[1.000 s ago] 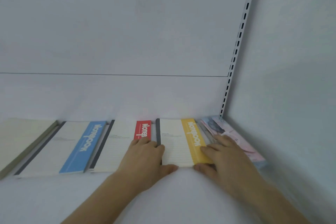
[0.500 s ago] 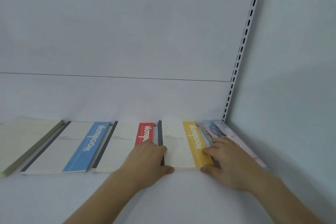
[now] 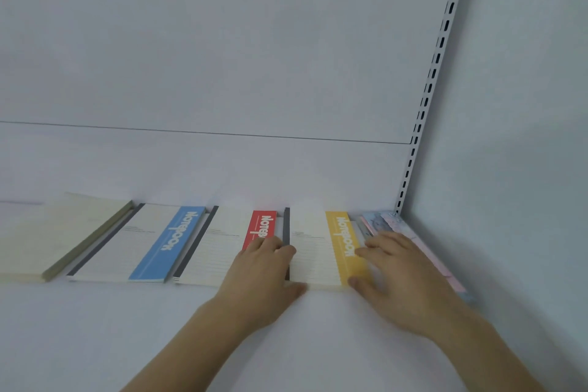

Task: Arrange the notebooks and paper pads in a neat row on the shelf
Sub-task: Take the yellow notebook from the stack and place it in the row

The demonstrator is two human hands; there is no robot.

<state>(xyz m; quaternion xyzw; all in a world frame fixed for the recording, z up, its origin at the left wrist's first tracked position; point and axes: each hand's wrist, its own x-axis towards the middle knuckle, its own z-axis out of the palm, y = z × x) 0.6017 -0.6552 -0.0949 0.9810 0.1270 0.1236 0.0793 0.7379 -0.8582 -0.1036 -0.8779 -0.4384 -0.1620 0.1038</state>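
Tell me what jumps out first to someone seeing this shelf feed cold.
Two bare hands meet mid-shelf: the left hand and right hand flank the yellow-striped notebook, touching its sides. Left of it, the red-striped notebook and blue-striped notebook lie flat in a row. A slotted upright climbs the right corner.

Left hand (image 3: 259, 277) hiding red-banded notebook's (image 3: 259, 227) near half, right hand (image 3: 404, 283) covering pink pad (image 3: 423, 248)
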